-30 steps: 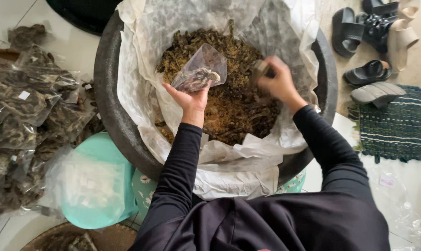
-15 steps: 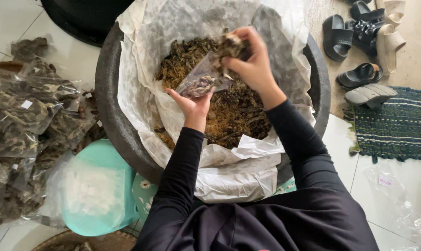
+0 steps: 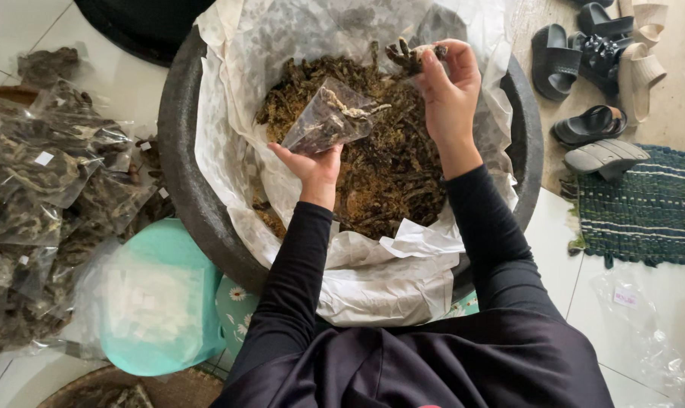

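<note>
My left hand point(image 3: 313, 164) holds a small clear plastic bag point(image 3: 329, 117) partly filled with dark dried pieces, its mouth turned to the right. My right hand point(image 3: 447, 85) pinches a clump of dried brown pieces point(image 3: 407, 54) just above and right of the bag's mouth. Both hands hover over a large dark round basin point(image 3: 185, 189) lined with crumpled white plastic point(image 3: 373, 272) and holding a heap of the same dried brown material point(image 3: 392, 177).
A pile of filled clear bags point(image 3: 40, 189) lies on the floor at left. A teal lid under a clear bag of white slips point(image 3: 157, 302) sits beside the basin. Sandals point(image 3: 596, 75) and a green woven mat point(image 3: 645, 204) are at right.
My right hand came up out of the heap with a clump of dried pieces and brought it to the bag's mouth. The left hand kept the bag in place.
</note>
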`<state>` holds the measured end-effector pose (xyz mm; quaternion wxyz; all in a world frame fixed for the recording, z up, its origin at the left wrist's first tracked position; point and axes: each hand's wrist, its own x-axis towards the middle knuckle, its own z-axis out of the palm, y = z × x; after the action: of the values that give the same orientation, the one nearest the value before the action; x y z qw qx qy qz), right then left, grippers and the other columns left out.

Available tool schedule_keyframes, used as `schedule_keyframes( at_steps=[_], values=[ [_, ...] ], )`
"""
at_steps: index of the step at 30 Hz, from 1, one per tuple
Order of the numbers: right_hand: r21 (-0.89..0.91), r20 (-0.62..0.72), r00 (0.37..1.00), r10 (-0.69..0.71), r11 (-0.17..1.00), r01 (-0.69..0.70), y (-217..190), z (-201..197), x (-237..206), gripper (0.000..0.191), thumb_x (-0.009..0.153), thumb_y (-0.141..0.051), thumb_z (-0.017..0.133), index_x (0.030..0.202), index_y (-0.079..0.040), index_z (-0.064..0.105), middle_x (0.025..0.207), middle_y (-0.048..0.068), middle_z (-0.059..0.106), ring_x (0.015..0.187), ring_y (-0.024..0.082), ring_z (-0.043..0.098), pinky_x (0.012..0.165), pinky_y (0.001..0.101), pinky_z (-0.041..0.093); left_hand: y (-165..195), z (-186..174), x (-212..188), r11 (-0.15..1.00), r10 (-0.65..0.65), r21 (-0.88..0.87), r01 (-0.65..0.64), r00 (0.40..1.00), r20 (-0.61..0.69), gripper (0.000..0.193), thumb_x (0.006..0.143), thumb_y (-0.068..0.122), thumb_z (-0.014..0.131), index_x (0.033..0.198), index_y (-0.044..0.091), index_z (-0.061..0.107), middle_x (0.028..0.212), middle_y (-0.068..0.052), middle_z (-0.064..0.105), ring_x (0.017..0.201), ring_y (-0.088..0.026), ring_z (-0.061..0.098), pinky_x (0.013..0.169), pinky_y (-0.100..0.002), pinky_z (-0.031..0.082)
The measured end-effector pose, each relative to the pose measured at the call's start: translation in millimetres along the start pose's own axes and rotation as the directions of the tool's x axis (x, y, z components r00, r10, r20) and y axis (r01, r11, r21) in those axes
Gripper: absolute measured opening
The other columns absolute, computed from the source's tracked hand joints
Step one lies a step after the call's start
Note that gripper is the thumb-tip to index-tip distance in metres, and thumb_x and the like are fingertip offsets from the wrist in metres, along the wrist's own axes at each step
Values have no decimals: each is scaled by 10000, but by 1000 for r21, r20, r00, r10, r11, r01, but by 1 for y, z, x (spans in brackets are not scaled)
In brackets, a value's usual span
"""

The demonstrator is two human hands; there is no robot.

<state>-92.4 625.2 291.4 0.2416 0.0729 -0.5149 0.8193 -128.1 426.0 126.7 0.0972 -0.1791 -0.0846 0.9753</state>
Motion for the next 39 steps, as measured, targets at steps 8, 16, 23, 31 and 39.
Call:
schedule_keyframes(
  at_steps=[8,16,23,31,39],
  values=[
    [-553,545,834,-85,711,434,-18,37,-28,184,972,15,725,1142,-28,668,1183,100,661,1091,214,701,914,340,635,-3,-12,3,998,-61,26,57,975,214,1098,876,869,404,1577,29,311,1565,-225,409,1433,-412,419,1161,-640,369],
    [-624,773,632,51,241,743,-24,39,-47,198,898,-87,759,1092,-91,717,1180,44,723,1091,288,710,932,411,595,-8,-3,-2,989,45,130,-69,983,177,877,963,765,404,1450,37,449,1370,-234,514,1308,-383,530,1053,-587,536],
    [-601,779,627,22,313,736,-17,54,-69,221,927,-50,685,1141,-89,718,1298,111,707,1193,299,684,1017,424,575,8,5,5,989,-50,151,12,967,250,566,1076,529,499,1433,91,534,1411,-124,568,1303,-323,566,1078,-524,547],
    [-848,476,862,-175,169,502,-18,68,-92,293,894,-124,811,1148,-25,703,1118,151,685,932,311,687,778,395,567,-1,19,-11,959,53,250,-131,953,298,717,935,664,464,1467,184,491,1421,-134,581,1216,-312,674,1061,-521,550],
    [-540,757,535,-376,102,836,-12,67,-107,138,965,-11,796,1057,7,694,1043,107,697,843,237,725,685,345,597,1,49,-59,965,-85,262,-26,910,405,501,1051,521,623,1253,64,660,1150,-81,735,991,-226,735,842,-383,621]
  ],
)
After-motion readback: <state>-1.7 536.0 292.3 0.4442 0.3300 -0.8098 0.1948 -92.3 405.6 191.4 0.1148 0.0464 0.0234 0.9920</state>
